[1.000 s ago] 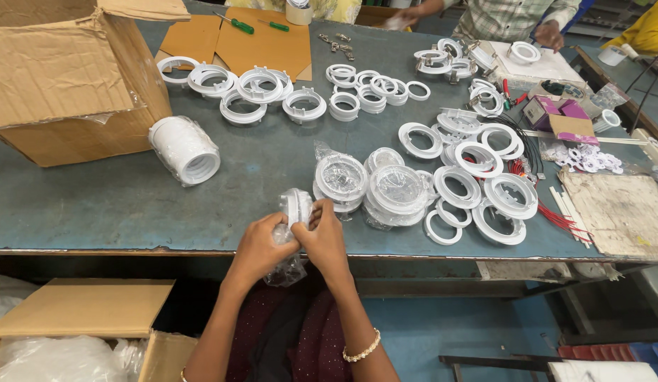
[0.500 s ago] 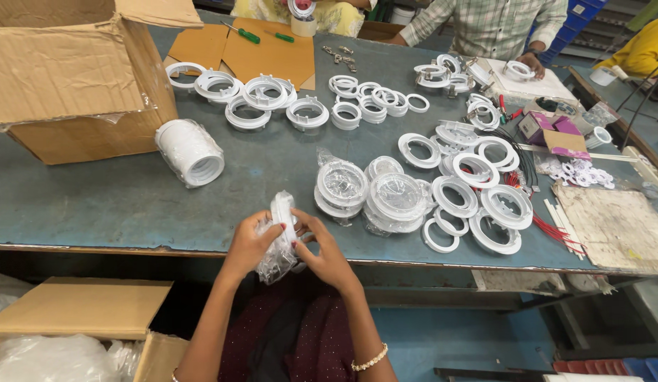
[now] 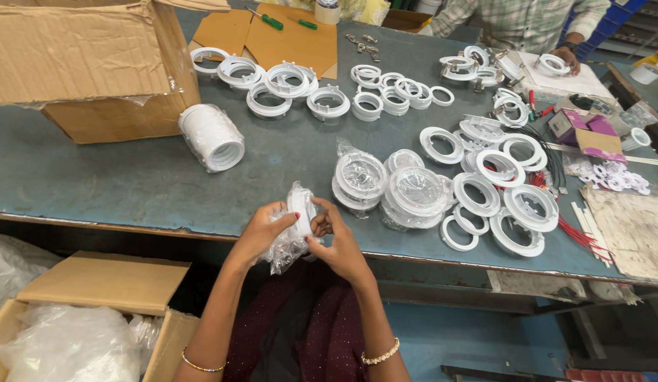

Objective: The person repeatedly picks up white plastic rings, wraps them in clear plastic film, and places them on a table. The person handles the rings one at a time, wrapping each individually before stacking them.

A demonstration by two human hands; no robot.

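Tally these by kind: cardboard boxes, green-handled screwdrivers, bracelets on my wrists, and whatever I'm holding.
Cardboard boxes: 2, a big box on the table, an open box below it
Green-handled screwdrivers: 2
Bracelets: 2, a gold bangle and a beaded bracelet
Plastic-wrapped white ring: 1, held between left hand and right hand
Total: 7

The left hand (image 3: 262, 232) and right hand (image 3: 337, 244) hold a bagged ring (image 3: 298, 216) over the workbench (image 3: 117, 184) near edge. Bagged ring stacks (image 3: 393, 187) lie just behind it. Loose rings (image 3: 506, 191) lie toward the right edge. A cardboard box (image 3: 81, 64) occupies the far left corner, with a ring roll (image 3: 212, 136) beside it.
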